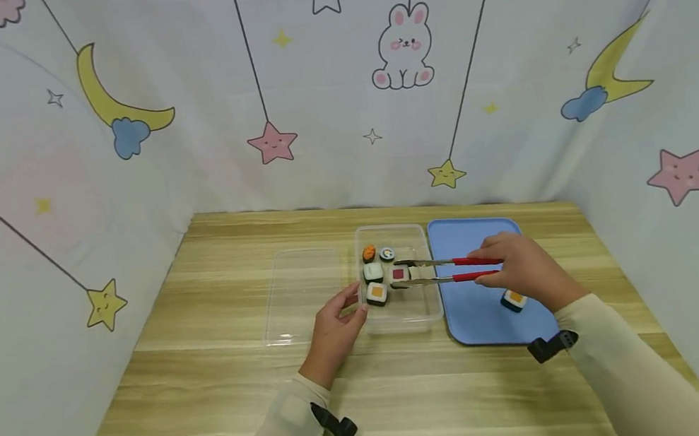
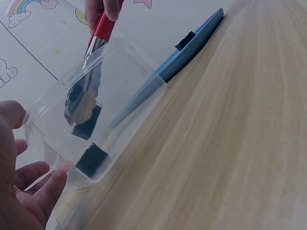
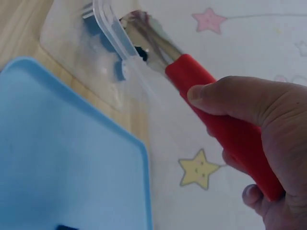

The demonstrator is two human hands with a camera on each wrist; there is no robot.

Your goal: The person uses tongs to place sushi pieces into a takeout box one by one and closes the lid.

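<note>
My right hand [image 1: 524,267] grips red-handled metal tongs [image 1: 478,260] from the right. Between the tong tips is a toy sushi roll with a dark red centre [image 1: 399,274], inside the outline of a clear plastic box [image 1: 419,306]. In the left wrist view, this roll [image 2: 88,125] hangs above the box's bottom. My left hand [image 1: 336,329] holds the box by its left wall, thumb and fingers against it. Along the box's left side sit an orange-topped piece [image 1: 369,253], a small round roll [image 1: 387,253], a white-topped piece [image 1: 373,271] and an orange-centred roll [image 1: 376,293].
A blue tray [image 1: 475,318] stands right of the box, bearing another orange-centred roll [image 1: 514,299] under my right wrist. Left of the box lies a clear lid [image 1: 299,287] flat on the wooden table [image 1: 214,388]. Printed curtains [image 1: 344,169] enclose the table.
</note>
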